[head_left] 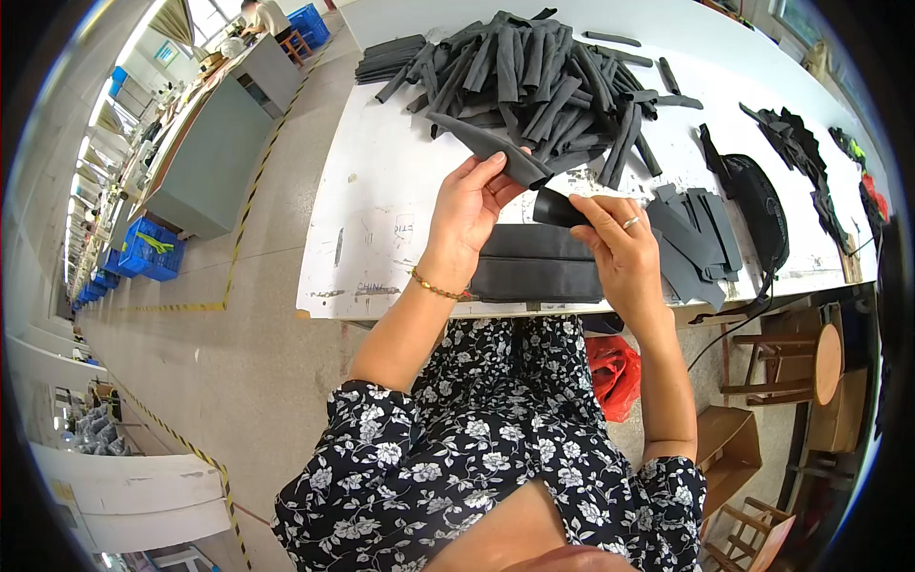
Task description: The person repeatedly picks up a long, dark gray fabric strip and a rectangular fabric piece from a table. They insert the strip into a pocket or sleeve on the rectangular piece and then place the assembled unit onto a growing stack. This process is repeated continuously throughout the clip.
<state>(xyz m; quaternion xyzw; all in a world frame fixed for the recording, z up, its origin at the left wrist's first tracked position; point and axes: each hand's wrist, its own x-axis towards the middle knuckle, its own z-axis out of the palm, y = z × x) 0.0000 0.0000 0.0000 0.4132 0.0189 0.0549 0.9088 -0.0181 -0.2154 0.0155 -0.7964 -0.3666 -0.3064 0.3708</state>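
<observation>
My left hand is closed round a black fabric sleeve, which slants up to the left above the table. In my right hand a curled, smooth black sheet is pinched between thumb and fingers. The sheet's curled end is close to the sleeve's near opening; the two look apart. Below my hands, a dark padded fabric piece lies along the table's near edge. Beyond them is a large heap of black fabric tubes. Several flat dark strips lie fanned out right of my right hand.
The white table carries a black bag with straps and more black material at the right. A red plastic bag hangs or lies under the edge. Wooden stools stand lower right. Another person sits far left.
</observation>
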